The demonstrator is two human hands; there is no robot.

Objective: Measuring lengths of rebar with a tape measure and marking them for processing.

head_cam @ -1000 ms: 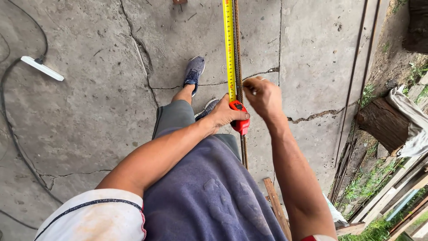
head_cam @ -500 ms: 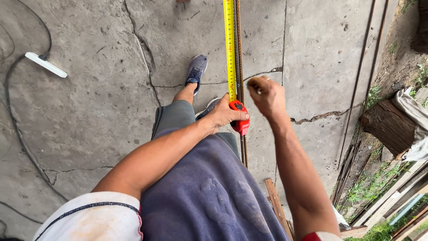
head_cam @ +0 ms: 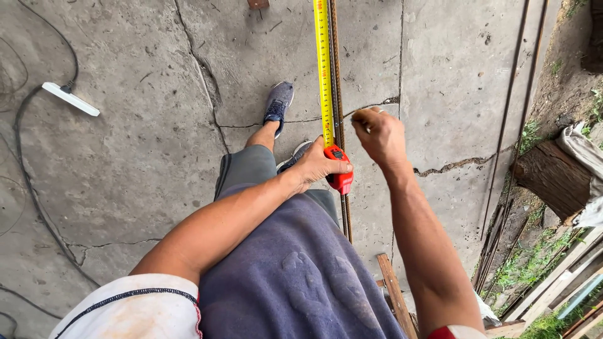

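My left hand (head_cam: 316, 164) grips a red tape measure case (head_cam: 340, 173). Its yellow tape (head_cam: 323, 69) runs away from me along a rusty steel rod (head_cam: 335, 75) that lies lengthwise in front of me. My right hand (head_cam: 379, 133) hovers just right of the rod, near the tape's case end, fingers pinched on a small object that is too small to name. My foot in a grey shoe (head_cam: 277, 103) stands on the cracked concrete floor (head_cam: 138, 144) left of the tape.
A white power strip (head_cam: 70, 98) with a dark cable (head_cam: 28, 182) lies at the left. More thin steel rods (head_cam: 512, 107) run along the right side. A wooden log (head_cam: 549, 176), planks and grass sit at the right edge. A wooden slat (head_cam: 392, 298) lies under my right arm.
My right hand has lifted slightly off the rod and shifted a little to the right. The left hand and tape measure stay where they were.
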